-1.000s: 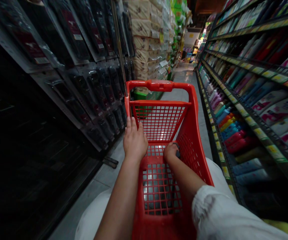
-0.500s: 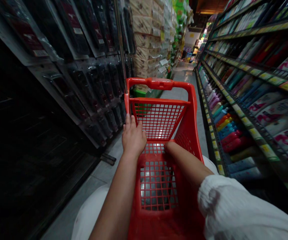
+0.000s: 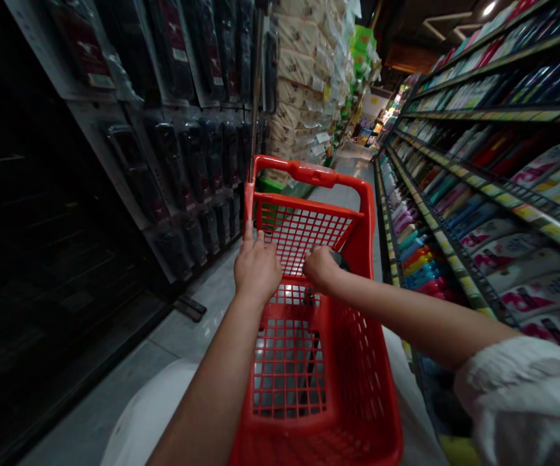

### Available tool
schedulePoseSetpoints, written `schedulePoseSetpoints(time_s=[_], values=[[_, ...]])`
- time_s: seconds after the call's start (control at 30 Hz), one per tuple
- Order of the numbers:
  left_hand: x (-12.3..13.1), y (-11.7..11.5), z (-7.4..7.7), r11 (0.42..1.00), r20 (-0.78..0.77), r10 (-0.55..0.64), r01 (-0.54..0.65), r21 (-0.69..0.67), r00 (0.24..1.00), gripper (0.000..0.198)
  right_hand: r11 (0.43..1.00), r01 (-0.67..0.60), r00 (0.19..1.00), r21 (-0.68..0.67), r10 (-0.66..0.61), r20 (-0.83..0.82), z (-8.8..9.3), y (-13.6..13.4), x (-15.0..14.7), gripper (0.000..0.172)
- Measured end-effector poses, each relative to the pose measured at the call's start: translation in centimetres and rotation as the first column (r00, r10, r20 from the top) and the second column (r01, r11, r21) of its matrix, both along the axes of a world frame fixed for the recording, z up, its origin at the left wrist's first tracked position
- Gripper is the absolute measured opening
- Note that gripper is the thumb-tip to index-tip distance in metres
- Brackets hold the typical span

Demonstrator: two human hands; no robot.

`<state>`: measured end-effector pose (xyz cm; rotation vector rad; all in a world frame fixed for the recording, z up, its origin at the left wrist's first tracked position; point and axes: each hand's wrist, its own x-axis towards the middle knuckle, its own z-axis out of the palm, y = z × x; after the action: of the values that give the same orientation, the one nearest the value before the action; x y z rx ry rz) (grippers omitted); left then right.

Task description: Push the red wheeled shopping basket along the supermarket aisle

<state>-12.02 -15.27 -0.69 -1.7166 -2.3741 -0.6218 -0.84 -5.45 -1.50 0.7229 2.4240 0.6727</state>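
Note:
A red plastic shopping cart (image 3: pixel 303 362) with mesh walls stands in front of me, its handle bar (image 3: pixel 311 173) at the far end. My left hand (image 3: pixel 257 268) grips the cart's left rim, fingers curled over it. My right hand (image 3: pixel 321 268) reaches over the cart's middle, holding a small dark object (image 3: pixel 340 260) that is mostly hidden by the fingers. I cannot tell what that object is. The cart's floor mesh shows nothing else lying in it.
A dark wall of hanging packs (image 3: pixel 177 155) runs along the left of the tiled aisle floor (image 3: pixel 114 382). Shelves of colourful bottles and pouches (image 3: pixel 503 259) line the right. Stacked paper-wrapped packs (image 3: pixel 299 84) stand ahead. My white sleeve (image 3: pixel 527 408) enters at lower right.
My right arm has stretched forward, carrying the hand and dark object farther into the cart. The cart and aisle view have swung slightly left. My left hand stays on the rim.

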Motion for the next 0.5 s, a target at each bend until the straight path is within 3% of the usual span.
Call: schedulePoseSetpoints(time_s=[0.1,0.23,0.33,0.5], values=[[-0.1,-0.1,0.0,1.000,0.012,0.003,-0.003,-0.003,1.000,0.039,0.987,-0.009,0.998,0.161,0.018,-0.053,3.5,2.9,1.6,0.030],[-0.1,-0.3,0.1,1.000,0.020,0.005,-0.005,-0.006,1.000,0.040,0.986,0.043,0.999,0.160,-0.048,0.026,5.5,7.3,4.2,0.030],[-0.2,-0.3,0.1,1.000,0.016,0.002,-0.002,-0.003,1.000,0.039,0.997,0.007,0.999,0.080,-0.011,0.053,4.5,9.0,5.0,0.030],[-0.3,-0.3,0.2,1.000,0.004,-0.004,0.004,-0.005,1.000,0.036,0.999,-0.004,1.000,-0.051,0.005,0.023,-0.8,6.9,4.5,0.025]])
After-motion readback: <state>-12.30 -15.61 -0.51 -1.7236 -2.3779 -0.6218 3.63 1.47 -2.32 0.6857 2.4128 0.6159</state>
